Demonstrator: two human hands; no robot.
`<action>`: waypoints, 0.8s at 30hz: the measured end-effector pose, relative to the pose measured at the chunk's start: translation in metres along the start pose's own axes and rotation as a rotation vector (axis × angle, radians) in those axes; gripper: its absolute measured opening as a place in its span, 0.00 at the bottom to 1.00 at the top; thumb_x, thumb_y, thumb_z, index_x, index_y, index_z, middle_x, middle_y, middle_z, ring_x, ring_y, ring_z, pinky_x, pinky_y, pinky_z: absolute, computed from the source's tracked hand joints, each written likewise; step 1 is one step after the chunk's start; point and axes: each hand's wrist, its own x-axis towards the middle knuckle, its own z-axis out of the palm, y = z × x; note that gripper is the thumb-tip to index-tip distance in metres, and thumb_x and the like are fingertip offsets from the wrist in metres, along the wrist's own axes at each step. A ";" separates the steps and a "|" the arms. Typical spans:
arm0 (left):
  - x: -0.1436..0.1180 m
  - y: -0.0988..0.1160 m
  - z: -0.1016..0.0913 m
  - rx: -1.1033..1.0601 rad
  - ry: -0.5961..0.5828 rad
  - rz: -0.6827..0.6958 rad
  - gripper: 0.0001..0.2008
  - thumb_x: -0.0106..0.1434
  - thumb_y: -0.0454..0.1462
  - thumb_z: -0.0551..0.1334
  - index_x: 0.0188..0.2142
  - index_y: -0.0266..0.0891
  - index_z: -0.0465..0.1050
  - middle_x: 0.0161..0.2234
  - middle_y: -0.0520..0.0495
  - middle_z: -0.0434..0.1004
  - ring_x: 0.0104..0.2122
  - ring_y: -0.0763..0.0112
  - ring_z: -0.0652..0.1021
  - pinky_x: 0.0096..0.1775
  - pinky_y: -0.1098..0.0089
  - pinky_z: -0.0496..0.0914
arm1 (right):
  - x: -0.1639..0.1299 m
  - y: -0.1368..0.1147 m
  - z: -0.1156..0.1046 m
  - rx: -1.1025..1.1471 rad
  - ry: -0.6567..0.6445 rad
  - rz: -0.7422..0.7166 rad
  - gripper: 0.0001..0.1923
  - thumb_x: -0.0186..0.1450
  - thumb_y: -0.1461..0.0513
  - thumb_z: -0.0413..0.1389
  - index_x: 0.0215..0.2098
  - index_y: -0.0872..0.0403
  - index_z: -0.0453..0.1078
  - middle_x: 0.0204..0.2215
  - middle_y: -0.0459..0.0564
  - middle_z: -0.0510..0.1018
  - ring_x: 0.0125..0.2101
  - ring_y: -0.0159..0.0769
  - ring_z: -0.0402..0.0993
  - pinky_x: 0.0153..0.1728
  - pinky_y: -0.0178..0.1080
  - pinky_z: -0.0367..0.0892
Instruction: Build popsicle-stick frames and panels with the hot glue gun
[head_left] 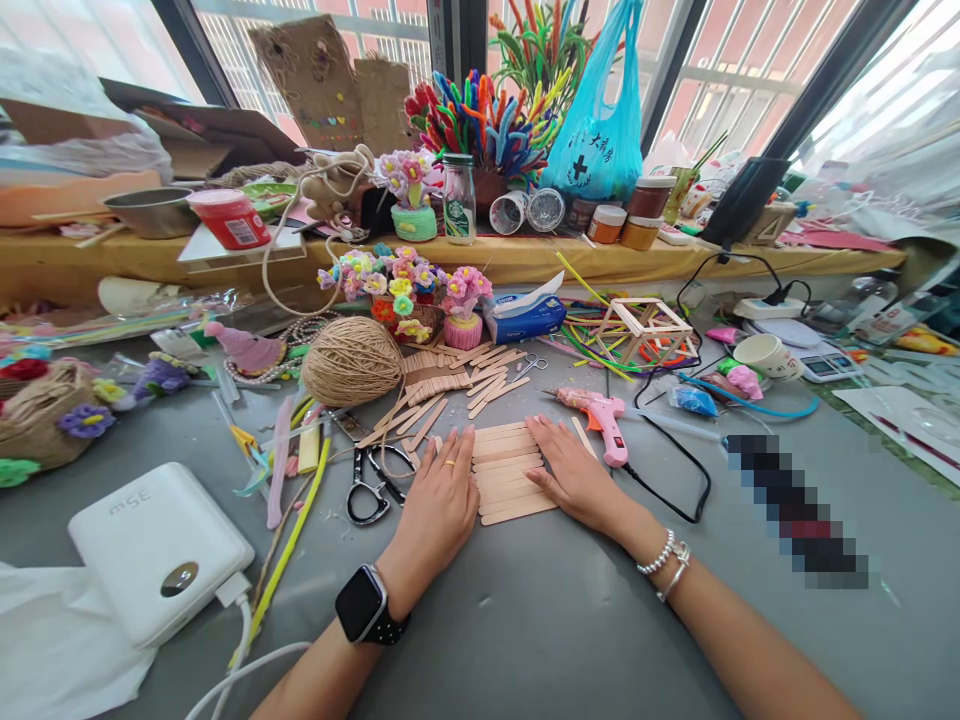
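Several flat wooden craft sticks (510,475) lie side by side on the grey table, forming a rough square. My left hand (442,500) rests flat along their left ends, fingers stretched forward. Against the right ends lies my right hand (574,470), its fingers extended over the upper sticks. Neither hand grips anything. Just right of my right hand is a pink hot glue gun (600,415) with a black cord. Black-handled scissors (369,490) lie left of my left hand. Beyond the square, loose craft sticks (491,385) are scattered.
A twine ball (352,360), small scissors (531,367) and a stick frame (646,330) stand farther back. At left are a white power bank (161,550) and yellow pipe cleaners (292,540). Jars, flowers and a blue bag (600,130) crowd the ledge (525,263).
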 end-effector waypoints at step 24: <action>0.003 0.003 -0.001 -0.021 -0.069 0.007 0.24 0.62 0.35 0.44 0.57 0.26 0.48 0.56 0.37 0.56 0.57 0.59 0.53 0.56 0.55 0.50 | 0.000 0.000 0.000 0.029 0.002 -0.019 0.32 0.64 0.50 0.39 0.61 0.55 0.38 0.58 0.55 0.53 0.58 0.39 0.43 0.56 0.50 0.46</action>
